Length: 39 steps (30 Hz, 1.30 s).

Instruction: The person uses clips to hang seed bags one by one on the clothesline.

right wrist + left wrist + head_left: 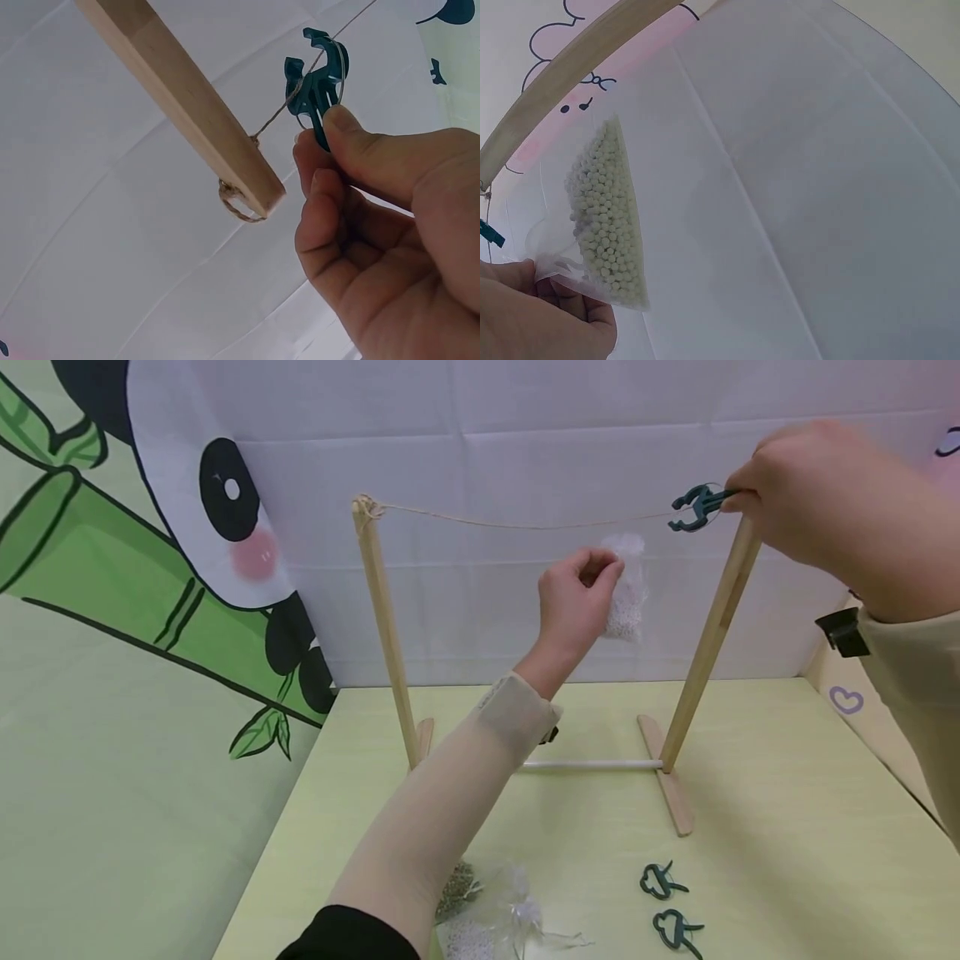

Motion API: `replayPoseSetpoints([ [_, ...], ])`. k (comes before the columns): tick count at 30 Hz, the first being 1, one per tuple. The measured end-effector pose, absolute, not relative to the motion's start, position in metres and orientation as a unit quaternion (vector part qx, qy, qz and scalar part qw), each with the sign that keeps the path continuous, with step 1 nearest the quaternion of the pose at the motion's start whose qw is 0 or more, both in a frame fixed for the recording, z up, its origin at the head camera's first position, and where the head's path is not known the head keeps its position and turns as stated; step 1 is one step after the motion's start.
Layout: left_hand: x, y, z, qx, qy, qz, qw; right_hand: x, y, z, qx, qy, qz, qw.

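My left hand (573, 597) pinches a clear bag (626, 597) by its edge, below the string (525, 527). In the left wrist view, small pale beads (607, 225) fill the bag's far part. At the string's right end, my right hand (832, 510) squeezes the handles of a dark green clip (701, 508) between thumb and finger. The clip's jaws stand spread apart. In the right wrist view the string runs across the clip (319, 82); whether it passes inside the jaws I cannot tell. The bag and the clip are apart.
The string spans a left wooden post (386, 627) and a right wooden post (712, 643), joined low down by a white rod (592, 765). Two more green clips (663, 881) lie on the table (787, 827). Filled clear bags (480, 927) lie at the front, partly behind my left arm.
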<state>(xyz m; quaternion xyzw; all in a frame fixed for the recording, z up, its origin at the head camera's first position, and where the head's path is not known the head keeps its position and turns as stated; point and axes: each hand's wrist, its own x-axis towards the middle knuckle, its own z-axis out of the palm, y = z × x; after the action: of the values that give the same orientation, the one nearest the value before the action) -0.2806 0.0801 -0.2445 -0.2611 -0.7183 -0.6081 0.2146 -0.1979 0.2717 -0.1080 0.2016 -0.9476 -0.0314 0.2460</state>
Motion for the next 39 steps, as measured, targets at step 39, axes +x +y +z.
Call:
replayPoseSetpoints([
  [39,-0.287,0.081,-0.235,-0.292,-0.682,-0.655,0.143,-0.214,0.254,-0.119,0.227,-0.960,0.008,0.165],
])
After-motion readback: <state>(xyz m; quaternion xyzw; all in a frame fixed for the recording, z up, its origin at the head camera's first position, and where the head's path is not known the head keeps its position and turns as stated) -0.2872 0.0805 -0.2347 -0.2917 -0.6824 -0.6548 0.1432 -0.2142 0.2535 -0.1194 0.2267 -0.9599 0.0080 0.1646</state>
